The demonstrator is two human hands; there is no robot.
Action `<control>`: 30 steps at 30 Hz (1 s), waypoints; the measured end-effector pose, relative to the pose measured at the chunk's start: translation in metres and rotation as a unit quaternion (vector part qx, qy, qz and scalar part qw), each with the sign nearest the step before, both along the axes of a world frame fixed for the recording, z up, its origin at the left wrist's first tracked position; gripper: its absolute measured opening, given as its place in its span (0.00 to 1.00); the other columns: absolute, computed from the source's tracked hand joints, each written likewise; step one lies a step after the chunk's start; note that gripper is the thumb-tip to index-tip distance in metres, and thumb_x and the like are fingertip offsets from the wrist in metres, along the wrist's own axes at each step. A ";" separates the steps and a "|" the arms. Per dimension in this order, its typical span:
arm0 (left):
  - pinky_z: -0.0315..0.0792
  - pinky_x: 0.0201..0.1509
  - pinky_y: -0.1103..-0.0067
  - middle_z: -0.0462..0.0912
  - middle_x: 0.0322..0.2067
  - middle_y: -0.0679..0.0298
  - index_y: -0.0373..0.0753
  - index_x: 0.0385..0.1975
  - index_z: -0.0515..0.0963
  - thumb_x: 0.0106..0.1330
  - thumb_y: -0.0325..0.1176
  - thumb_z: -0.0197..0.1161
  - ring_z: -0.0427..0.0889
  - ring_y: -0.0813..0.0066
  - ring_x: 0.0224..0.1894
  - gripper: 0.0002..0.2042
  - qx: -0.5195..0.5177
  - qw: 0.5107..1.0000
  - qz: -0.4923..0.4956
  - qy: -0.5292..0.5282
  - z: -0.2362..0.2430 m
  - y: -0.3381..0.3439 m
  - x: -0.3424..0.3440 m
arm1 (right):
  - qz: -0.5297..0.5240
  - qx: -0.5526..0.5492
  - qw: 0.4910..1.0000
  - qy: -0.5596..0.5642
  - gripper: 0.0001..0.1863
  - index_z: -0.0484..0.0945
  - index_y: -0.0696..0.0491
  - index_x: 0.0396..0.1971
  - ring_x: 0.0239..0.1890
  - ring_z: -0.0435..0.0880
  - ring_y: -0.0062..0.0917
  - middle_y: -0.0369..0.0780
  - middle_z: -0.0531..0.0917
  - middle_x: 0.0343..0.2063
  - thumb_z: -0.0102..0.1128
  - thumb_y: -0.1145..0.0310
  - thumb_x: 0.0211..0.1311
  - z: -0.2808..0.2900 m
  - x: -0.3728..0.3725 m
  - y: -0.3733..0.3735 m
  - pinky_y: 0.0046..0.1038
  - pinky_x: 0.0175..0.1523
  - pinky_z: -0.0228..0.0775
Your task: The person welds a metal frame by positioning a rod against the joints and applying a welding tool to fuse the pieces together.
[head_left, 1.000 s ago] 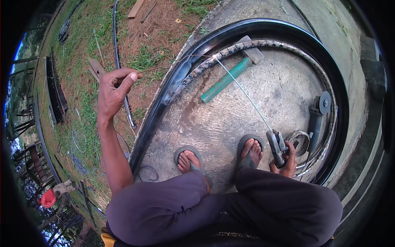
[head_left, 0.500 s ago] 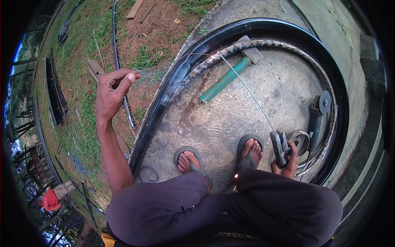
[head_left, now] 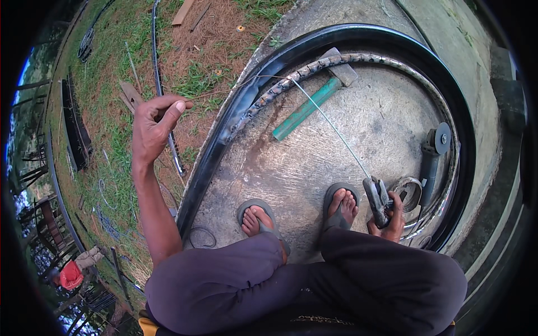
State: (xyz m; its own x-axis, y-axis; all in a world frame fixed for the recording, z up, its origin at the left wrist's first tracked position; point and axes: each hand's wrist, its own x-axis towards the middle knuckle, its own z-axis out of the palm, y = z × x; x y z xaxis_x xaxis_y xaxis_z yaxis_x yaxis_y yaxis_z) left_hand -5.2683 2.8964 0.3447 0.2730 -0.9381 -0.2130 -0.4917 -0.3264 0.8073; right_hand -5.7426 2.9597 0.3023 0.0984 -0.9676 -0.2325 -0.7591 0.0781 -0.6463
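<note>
My right hand [head_left: 394, 217] is wrapped round a black welding electrode holder [head_left: 376, 200], which clamps a long grey welding rod [head_left: 330, 124]. The rod slants up and left, its tip at the curved steel bar [head_left: 319, 64] with weld marks along it. At the left, my left hand [head_left: 154, 126] pinches a thin rusty wire [head_left: 224, 89] between thumb and fingers. That wire runs right to the bar, close to the rod's tip. Outside the bar curves a wide black metal channel [head_left: 392, 36]. A hammer with a green handle [head_left: 308, 109] lies with its head under the bar.
An angle grinder [head_left: 430, 162] rests inside the curve at the right, beside a round metal ring [head_left: 408, 191]. My sandalled feet [head_left: 343, 204] stand on the concrete slab [head_left: 280, 173]. Grass and metal lengths [head_left: 158, 61] lie leftward. A person in red [head_left: 71, 274] is far left.
The rod's tip has shifted slightly left along the bar, and the electrode holder has moved a little left with it. Bright sparks near my right knee are gone. My left hand has barely moved.
</note>
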 end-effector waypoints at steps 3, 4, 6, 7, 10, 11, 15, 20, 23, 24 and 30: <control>0.53 0.22 0.85 0.74 0.19 0.73 0.32 0.31 0.82 0.63 0.34 0.60 0.61 0.89 0.20 0.10 0.000 1.000 0.001 0.000 -0.001 0.000 0.001 | -0.002 0.009 1.000 0.006 0.40 0.58 0.51 0.59 0.23 0.78 0.30 0.47 0.78 0.23 0.57 0.82 0.39 0.003 0.002 -0.001 0.27 0.32 0.69; 0.53 0.22 0.85 0.74 0.19 0.73 0.32 0.31 0.82 0.63 0.34 0.60 0.61 0.89 0.20 0.10 0.001 1.000 0.001 -0.003 -0.001 0.000 0.001 | -0.002 0.009 1.000 0.006 0.40 0.58 0.51 0.59 0.23 0.78 0.30 0.47 0.78 0.23 0.57 0.82 0.39 0.003 0.003 -0.001 0.27 0.32 0.69; 0.52 0.22 0.85 0.74 0.19 0.73 0.32 0.31 0.82 0.63 0.34 0.60 0.61 0.89 0.20 0.10 -0.010 1.000 0.006 -0.001 -0.003 0.000 -0.001 | -0.013 0.021 1.000 0.009 0.39 0.58 0.51 0.59 0.23 0.78 0.30 0.46 0.78 0.23 0.57 0.82 0.40 0.003 0.004 -0.001 0.27 0.32 0.69; 0.52 0.22 0.85 0.74 0.19 0.73 0.32 0.31 0.82 0.63 0.34 0.60 0.61 0.89 0.20 0.10 -0.020 1.000 0.012 0.000 -0.004 0.000 -0.002 | -0.013 0.021 1.000 0.009 0.39 0.58 0.51 0.59 0.23 0.78 0.30 0.46 0.78 0.23 0.57 0.82 0.40 0.003 0.004 -0.001 0.27 0.32 0.69; 0.52 0.22 0.85 0.73 0.18 0.73 0.32 0.31 0.82 0.63 0.34 0.60 0.60 0.89 0.20 0.10 -0.001 1.000 0.001 -0.003 -0.002 0.000 0.002 | -0.004 0.015 1.000 0.021 0.39 0.58 0.50 0.59 0.24 0.80 0.31 0.47 0.79 0.23 0.57 0.82 0.40 0.004 0.005 -0.003 0.27 0.32 0.69; 0.52 0.22 0.85 0.73 0.18 0.73 0.32 0.31 0.82 0.63 0.34 0.60 0.60 0.89 0.20 0.10 -0.001 1.000 0.001 -0.003 -0.001 0.001 0.001 | 0.002 0.000 1.000 0.016 0.39 0.58 0.50 0.59 0.26 0.81 0.32 0.47 0.79 0.24 0.56 0.82 0.40 0.003 0.005 -0.003 0.27 0.33 0.70; 0.51 0.22 0.85 0.71 0.17 0.75 0.32 0.31 0.82 0.63 0.35 0.61 0.60 0.90 0.19 0.11 -0.013 1.000 0.009 0.003 0.005 0.000 -0.002 | -0.017 -0.015 1.000 -0.006 0.38 0.59 0.50 0.58 0.30 0.84 0.34 0.48 0.80 0.26 0.56 0.82 0.40 0.000 0.003 0.000 0.27 0.36 0.71; 0.51 0.22 0.85 0.70 0.17 0.75 0.32 0.31 0.82 0.63 0.36 0.61 0.60 0.90 0.19 0.11 0.000 1.000 0.002 -0.006 0.002 0.000 -0.001 | -0.028 0.015 1.000 0.003 0.38 0.59 0.51 0.58 0.29 0.83 0.33 0.47 0.80 0.26 0.55 0.82 0.40 0.000 0.002 0.000 0.27 0.37 0.71; 0.51 0.22 0.85 0.71 0.17 0.75 0.32 0.31 0.82 0.63 0.36 0.61 0.60 0.90 0.19 0.11 0.003 1.000 0.005 -0.003 0.000 -0.001 -0.002 | -0.009 -0.014 1.000 0.009 0.38 0.59 0.51 0.58 0.26 0.81 0.30 0.46 0.79 0.24 0.55 0.82 0.40 -0.002 0.001 0.000 0.26 0.35 0.70; 0.51 0.22 0.85 0.72 0.18 0.75 0.32 0.31 0.82 0.63 0.35 0.61 0.60 0.90 0.19 0.11 -0.004 1.000 0.007 0.000 -0.001 -0.001 -0.003 | -0.008 -0.008 1.000 0.005 0.38 0.59 0.51 0.58 0.25 0.80 0.30 0.46 0.78 0.23 0.55 0.82 0.40 -0.001 0.001 -0.001 0.26 0.34 0.69; 0.51 0.22 0.85 0.72 0.18 0.74 0.32 0.31 0.82 0.63 0.34 0.61 0.60 0.90 0.19 0.10 -0.008 1.000 0.009 0.005 -0.002 -0.002 -0.003 | -0.010 0.004 1.000 0.005 0.38 0.59 0.51 0.58 0.22 0.77 0.29 0.44 0.76 0.20 0.55 0.82 0.40 0.000 0.004 -0.002 0.26 0.31 0.68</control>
State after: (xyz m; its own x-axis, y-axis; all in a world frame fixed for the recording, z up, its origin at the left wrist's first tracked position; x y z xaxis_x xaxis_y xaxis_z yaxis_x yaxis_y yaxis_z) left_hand -5.2709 2.8943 0.3425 0.2874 -0.9364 -0.2014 -0.4782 -0.3224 0.8169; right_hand -5.7391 2.9575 0.3025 0.0774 -0.9672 -0.2419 -0.7633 0.0986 -0.6385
